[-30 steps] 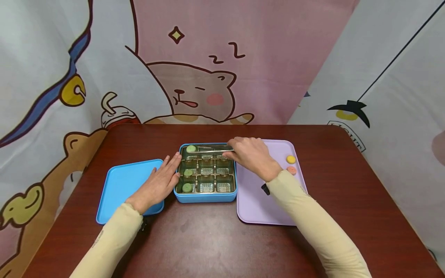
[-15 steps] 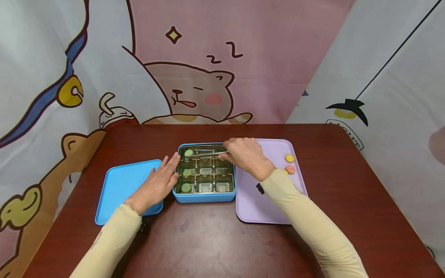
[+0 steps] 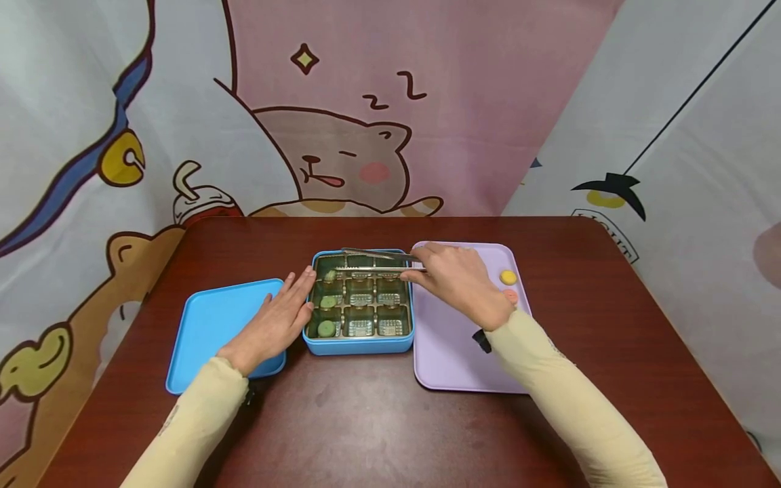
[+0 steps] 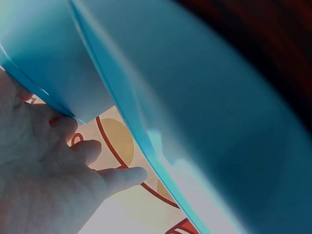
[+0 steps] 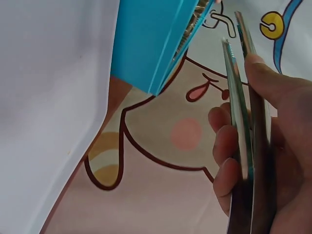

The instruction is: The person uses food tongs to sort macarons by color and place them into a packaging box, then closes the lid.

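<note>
Lid: blue, flat on the table, left of the box; Tray: lilac, right side; Sweets: yellow and pink on the tray; Backdrop: cartoon curtain

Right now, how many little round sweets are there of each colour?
Green sweets: 3, all in the blue box
Yellow sweets: 1, on the purple tray
Pink sweets: 1, on the purple tray, partly behind the right hand
Total: 5
</note>
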`<move>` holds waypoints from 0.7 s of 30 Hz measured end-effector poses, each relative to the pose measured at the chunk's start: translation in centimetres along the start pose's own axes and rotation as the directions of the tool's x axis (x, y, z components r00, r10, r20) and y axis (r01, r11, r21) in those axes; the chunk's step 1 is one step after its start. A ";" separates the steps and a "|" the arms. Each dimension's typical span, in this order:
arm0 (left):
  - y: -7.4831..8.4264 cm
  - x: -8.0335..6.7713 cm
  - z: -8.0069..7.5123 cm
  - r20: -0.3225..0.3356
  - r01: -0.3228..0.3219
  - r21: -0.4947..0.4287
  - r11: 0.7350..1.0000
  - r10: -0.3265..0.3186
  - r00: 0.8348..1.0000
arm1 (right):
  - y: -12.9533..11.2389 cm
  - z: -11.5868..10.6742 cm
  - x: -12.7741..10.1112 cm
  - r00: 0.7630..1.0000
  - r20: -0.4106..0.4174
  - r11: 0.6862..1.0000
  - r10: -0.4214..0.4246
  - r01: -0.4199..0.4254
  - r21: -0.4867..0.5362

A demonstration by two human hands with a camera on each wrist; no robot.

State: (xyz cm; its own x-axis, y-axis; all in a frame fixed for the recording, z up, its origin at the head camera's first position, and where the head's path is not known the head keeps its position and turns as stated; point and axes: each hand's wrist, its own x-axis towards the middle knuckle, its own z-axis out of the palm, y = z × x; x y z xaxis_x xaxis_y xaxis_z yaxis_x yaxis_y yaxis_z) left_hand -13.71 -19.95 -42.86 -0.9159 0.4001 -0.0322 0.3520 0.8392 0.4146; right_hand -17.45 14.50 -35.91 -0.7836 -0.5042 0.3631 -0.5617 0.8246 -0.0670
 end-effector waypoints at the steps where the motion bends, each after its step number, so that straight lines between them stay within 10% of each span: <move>1: 0.0 0.0 0.0 0.004 0.000 0.000 1.000 0.000 1.000 | 0.2 -0.3 -0.4 1.000 -0.006 1.000 0.002 -0.002 0.006; 21: -0.2 0.0 0.1 0.021 0.015 -0.001 1.000 -0.015 1.000 | 3.1 -3.5 -6.5 0.994 -0.066 0.996 0.084 -0.083 0.012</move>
State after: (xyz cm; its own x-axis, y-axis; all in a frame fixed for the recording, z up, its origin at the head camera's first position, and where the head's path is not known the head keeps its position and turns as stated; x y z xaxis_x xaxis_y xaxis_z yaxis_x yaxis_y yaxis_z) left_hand -13.77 -20.06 -43.00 -0.9168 0.3951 -0.0579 0.3379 0.8449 0.4148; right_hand -13.17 21.23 -35.28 -0.8089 -0.4152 0.4163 -0.4976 0.8606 -0.1083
